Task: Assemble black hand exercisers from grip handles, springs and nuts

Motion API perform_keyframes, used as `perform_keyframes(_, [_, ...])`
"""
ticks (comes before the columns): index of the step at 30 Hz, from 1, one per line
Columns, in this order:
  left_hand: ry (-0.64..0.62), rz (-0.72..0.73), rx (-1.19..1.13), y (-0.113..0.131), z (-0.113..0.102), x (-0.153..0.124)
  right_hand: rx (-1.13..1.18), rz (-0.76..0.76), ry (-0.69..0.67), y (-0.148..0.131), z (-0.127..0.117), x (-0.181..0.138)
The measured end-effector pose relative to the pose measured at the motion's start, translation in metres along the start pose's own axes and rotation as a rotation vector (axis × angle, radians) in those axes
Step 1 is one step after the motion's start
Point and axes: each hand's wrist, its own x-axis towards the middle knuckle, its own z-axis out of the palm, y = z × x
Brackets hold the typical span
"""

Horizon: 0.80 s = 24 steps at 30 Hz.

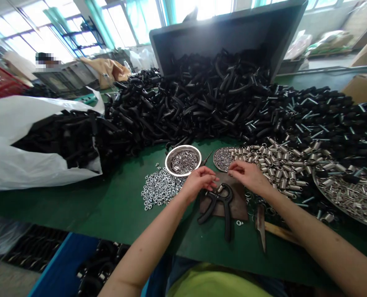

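Observation:
A black hand grip strengthener [223, 202] lies on a brown pad [241, 208], its two handles pointing toward me and a metal spring [220, 189] between its arms near the top. My left hand [201, 181] hovers just over its upper left side, fingers loosely bent and apart, with nothing visible in them. Beside the rim of a dish of tiny metal parts [223, 159], my right hand [248, 175] has its fingertips pinched together. Whatever they may hold is too small to make out. Left of the pad, loose nuts [160, 187] spread beside a white-rimmed bowl [168, 165] of small metal pieces.
Black handles [196, 103] are heaped across the back, spilling from a tipped grey bin [183, 41]. Springs [282, 165] and a tray of metal pins [353, 198] lie right. A knife-like blade [260, 227] rests near my right forearm. A white sack [41, 165] stands left.

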Motion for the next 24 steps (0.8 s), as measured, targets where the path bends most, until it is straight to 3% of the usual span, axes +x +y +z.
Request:
perform_keyframes(3, [-0.013,-0.076,-0.121,-0.010,-0.007,-0.029,0.085,-0.081,-0.106,-0.007,0.008,-0.019])
perform_keyframes(7, [0.013,-0.115,-0.170,-0.023,-0.012,-0.053,0.011,-0.154,-0.110,-0.008,0.016,-0.022])
perform_keyframes(15, [0.065,-0.082,-0.114,-0.033,-0.013,-0.060,-0.096,-0.139,-0.155,-0.014,0.022,-0.013])
perform_keyframes(20, [0.051,0.001,0.116,-0.028,-0.009,-0.056,-0.148,-0.080,-0.223,-0.018,0.020,-0.001])
perform_keyframes(24, [0.095,0.268,0.567,-0.020,0.000,-0.049,-0.136,-0.052,-0.320,-0.018,0.017,0.011])
